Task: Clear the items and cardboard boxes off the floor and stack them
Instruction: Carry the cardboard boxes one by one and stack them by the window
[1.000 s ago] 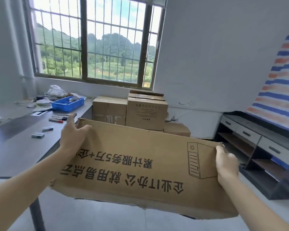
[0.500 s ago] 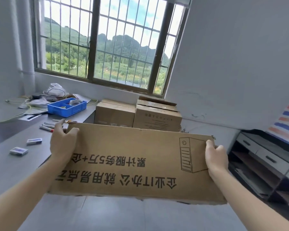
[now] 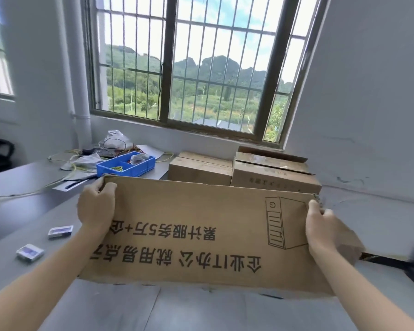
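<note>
On the far left, the grey bench [image 3: 22, 187] has a smooth matt top. Two small flat packets [image 3: 60, 231] lie near its edge, and a hard blue plastic tray [image 3: 127, 167] sits farther back among loose wires and bags.

The left grip [image 3: 97, 206] is clenched on the top left corner of the flattened cardboard box [image 3: 201, 223], with fingers curled over the edge and the palm against the near face. The box is held up in the air in front of the person, above the floor and just right of the bench. It is a broad brown corrugated sheet with a dull, dry surface, black characters that read upside down from here, and a line drawing of a computer tower. Its lower edge is ragged.

It looks light and fairly stiff along its length, though it would probably bow or fold at its creases. Holding it wide at the two upper corners, as here, seems the steadiest way. It is not fragile, and the paper face should not slip.

Beyond its top edge, two closed cardboard boxes [image 3: 201, 167] stand side by side under the window, the right one with a lifted flap.

The right grip [image 3: 323, 228] grasps the sheet's right edge just below the corner, with a loose flap behind it.
</note>
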Action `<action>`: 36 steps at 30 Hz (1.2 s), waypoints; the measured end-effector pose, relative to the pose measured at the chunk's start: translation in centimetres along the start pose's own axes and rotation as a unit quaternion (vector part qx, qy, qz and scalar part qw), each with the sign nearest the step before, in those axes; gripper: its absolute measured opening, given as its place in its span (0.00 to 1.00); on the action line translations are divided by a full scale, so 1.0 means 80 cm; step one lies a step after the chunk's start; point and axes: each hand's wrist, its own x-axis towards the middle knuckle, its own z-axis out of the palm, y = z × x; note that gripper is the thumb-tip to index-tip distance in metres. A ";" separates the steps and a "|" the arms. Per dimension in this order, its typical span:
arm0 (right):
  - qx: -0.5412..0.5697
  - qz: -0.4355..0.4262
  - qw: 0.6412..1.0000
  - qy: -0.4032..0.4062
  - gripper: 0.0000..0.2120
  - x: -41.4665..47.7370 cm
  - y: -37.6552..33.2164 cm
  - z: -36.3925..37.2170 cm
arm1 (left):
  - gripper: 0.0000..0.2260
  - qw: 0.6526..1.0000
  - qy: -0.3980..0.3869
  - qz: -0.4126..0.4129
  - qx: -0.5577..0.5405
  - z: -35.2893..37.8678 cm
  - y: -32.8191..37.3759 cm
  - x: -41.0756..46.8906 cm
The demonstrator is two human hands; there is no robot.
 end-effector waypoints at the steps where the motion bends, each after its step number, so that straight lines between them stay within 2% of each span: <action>1: 0.011 0.000 1.000 -0.010 0.18 0.023 -0.003 0.022 | 0.07 1.000 0.004 -0.001 0.000 0.018 0.002 0.015; 5: 0.029 -0.012 0.999 -0.030 0.20 0.108 -0.024 0.102 | 0.11 1.000 0.021 0.019 -0.004 0.083 0.014 0.074; 7: 0.044 -0.024 0.998 -0.042 0.21 0.144 -0.036 0.137 | 0.08 0.998 0.045 0.033 -0.001 0.108 0.014 0.103; 9: 0.054 -0.036 0.997 -0.046 0.21 0.169 -0.045 0.168 | 0.10 0.996 0.074 0.049 0.011 0.129 0.008 0.133; 12: 0.074 -0.051 0.995 -0.047 0.21 0.206 -0.055 0.218 | 0.08 0.994 0.093 0.055 -0.017 0.162 0.001 0.176; 16: 0.091 -0.057 0.994 -0.034 0.18 0.254 -0.074 0.290 | 0.16 0.988 0.122 0.064 -0.070 0.216 -0.013 0.247; 20: 0.096 -0.060 0.993 -0.017 0.17 0.305 -0.102 0.366 | 0.23 0.986 0.114 0.063 -0.104 0.276 -0.037 0.342; 24: 0.099 -0.071 0.993 0.008 0.15 0.362 -0.144 0.451 | 0.25 0.985 0.105 0.062 -0.121 0.344 -0.049 0.448; 27: 0.118 -0.064 0.990 0.045 0.13 0.401 -0.161 0.511 | 0.24 0.985 0.081 0.070 -0.138 0.399 -0.051 0.526; 31: 0.138 -0.058 0.983 0.105 0.15 0.451 -0.156 0.571 | 0.15 0.975 0.079 0.090 -0.188 0.470 -0.063 0.597; 36: 0.156 -0.074 0.977 0.128 0.13 0.523 -0.146 0.649 | 0.15 0.966 0.057 0.098 -0.234 0.558 -0.082 0.669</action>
